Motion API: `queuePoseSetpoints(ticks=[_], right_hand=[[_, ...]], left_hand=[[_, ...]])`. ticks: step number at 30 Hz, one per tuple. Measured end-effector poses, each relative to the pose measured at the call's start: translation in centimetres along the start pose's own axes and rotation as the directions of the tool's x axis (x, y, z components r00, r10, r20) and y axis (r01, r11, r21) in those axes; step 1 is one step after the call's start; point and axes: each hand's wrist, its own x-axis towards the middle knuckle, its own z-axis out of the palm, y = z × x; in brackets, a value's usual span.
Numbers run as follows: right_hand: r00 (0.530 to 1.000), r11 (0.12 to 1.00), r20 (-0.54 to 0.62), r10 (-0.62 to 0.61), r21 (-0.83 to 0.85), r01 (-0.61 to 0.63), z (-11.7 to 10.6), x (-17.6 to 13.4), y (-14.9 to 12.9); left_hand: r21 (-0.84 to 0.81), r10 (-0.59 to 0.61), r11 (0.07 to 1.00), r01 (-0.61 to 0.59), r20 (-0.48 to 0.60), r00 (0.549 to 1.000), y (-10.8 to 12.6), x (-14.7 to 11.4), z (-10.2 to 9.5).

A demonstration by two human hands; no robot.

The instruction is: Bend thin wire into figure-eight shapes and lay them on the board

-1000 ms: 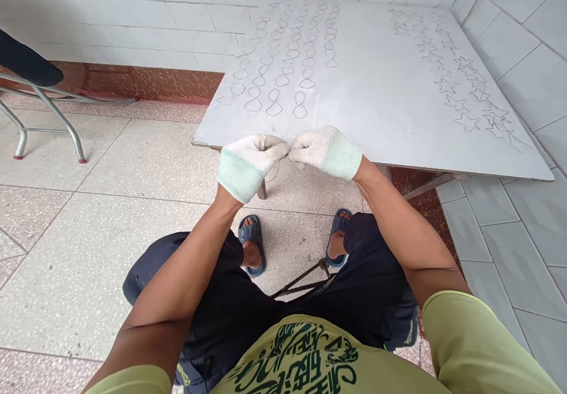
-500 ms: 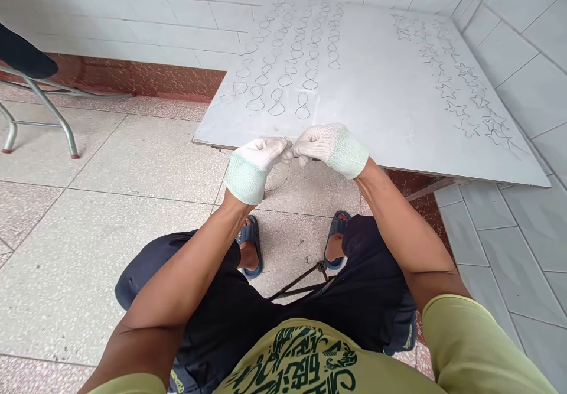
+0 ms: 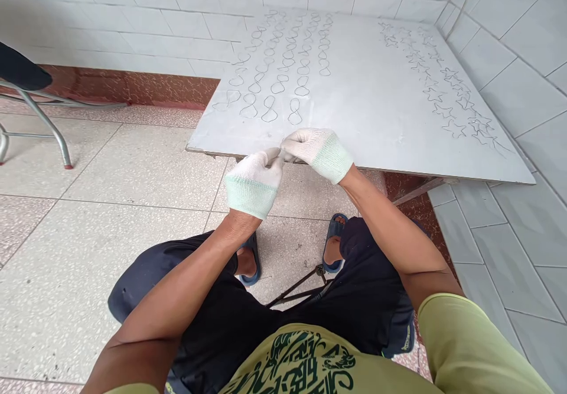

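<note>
My left hand (image 3: 256,176), in a white knit glove with a pale green cuff, is closed in a pinch at the front edge of the white table (image 3: 367,116). Against its fingertips my right hand (image 3: 313,149), gloved the same way, pinches too. Both hold a thin wire, of which only a tiny bit shows between the fingertips; the gloves hide the rest. Just beyond my hands lies a figure-eight wire piece (image 3: 295,111), with several more in rows behind it.
Several star-shaped wire pieces (image 3: 454,129) lie along the table's right side. White tiled walls stand behind and to the right. A metal-legged stool (image 3: 55,128) is at the far left. Below, a dark folding stand (image 3: 301,285) sits between my sandalled feet.
My left hand has turned and dropped slightly, its fingers now pointing more upward. The wire loop that hung below my hands no longer shows. The view has shifted a little.
</note>
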Motion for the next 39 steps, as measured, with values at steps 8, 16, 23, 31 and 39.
queuePoseSetpoints(ticks=[8,16,23,31,39], right_hand=[[0.997,0.970,-0.017,0.070,0.236,-0.064,0.5,0.3,0.2],[0.985,0.938,0.078,0.154,0.301,-0.171,-1.0,0.2,-1.2],[0.979,0.932,0.086,0.186,0.299,-0.203,-1.1,0.3,-1.2],[0.965,0.956,0.149,0.216,0.168,-0.240,-1.8,-0.1,-2.0],[0.964,0.997,0.258,0.071,0.006,-0.076,-2.2,-0.3,-1.5]], left_hand=[[0.134,-0.014,0.991,-0.004,0.139,0.990,1.3,-0.9,-0.9],[0.127,0.091,0.985,-0.113,0.166,0.982,0.4,-0.3,-0.9],[0.254,0.157,0.945,-0.205,0.194,0.968,0.1,-0.4,-1.4],[0.344,0.204,0.889,-0.302,0.293,0.934,-1.1,0.8,-2.2],[0.269,0.194,0.876,-0.401,0.564,0.802,0.2,1.9,-4.8]])
